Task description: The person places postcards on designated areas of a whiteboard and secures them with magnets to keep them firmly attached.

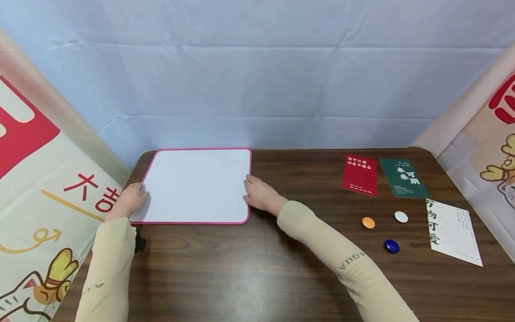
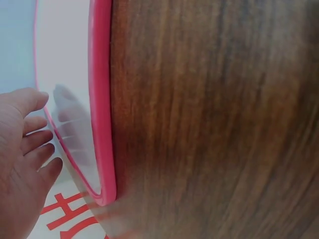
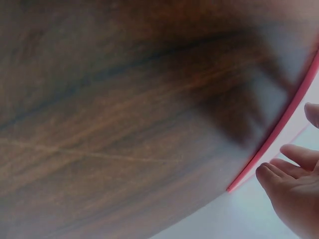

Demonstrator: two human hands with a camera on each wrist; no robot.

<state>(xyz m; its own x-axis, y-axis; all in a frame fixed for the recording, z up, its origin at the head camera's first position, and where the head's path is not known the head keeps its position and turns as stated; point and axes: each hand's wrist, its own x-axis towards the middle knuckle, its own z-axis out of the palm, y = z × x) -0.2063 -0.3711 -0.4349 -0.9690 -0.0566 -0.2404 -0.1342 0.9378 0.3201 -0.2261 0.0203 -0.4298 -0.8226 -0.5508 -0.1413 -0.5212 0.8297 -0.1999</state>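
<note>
A whiteboard [image 1: 195, 185] with a pink frame lies at the back left of the wooden table. Beside its left edge is my left hand [image 1: 129, 200], the fingertips right at the frame. In the left wrist view that hand [image 2: 25, 154] has loosely bent, spread fingers, and their reflection shows on the white surface. My right hand [image 1: 261, 193] is at the board's right edge, its fingertips overlapping the frame. Relaxed, slightly bent fingers of this hand [image 3: 294, 184] show in the right wrist view, with the pink edge [image 3: 279, 127] close by.
At the table's right lie a red card [image 1: 360, 175], a green card [image 1: 404, 179] and a white card [image 1: 454, 232]. Near them are an orange disc [image 1: 368, 222], a white disc [image 1: 400, 217] and a blue disc [image 1: 391, 246]. A pale cloth [image 1: 257, 80] hangs behind the table [image 1: 225, 273].
</note>
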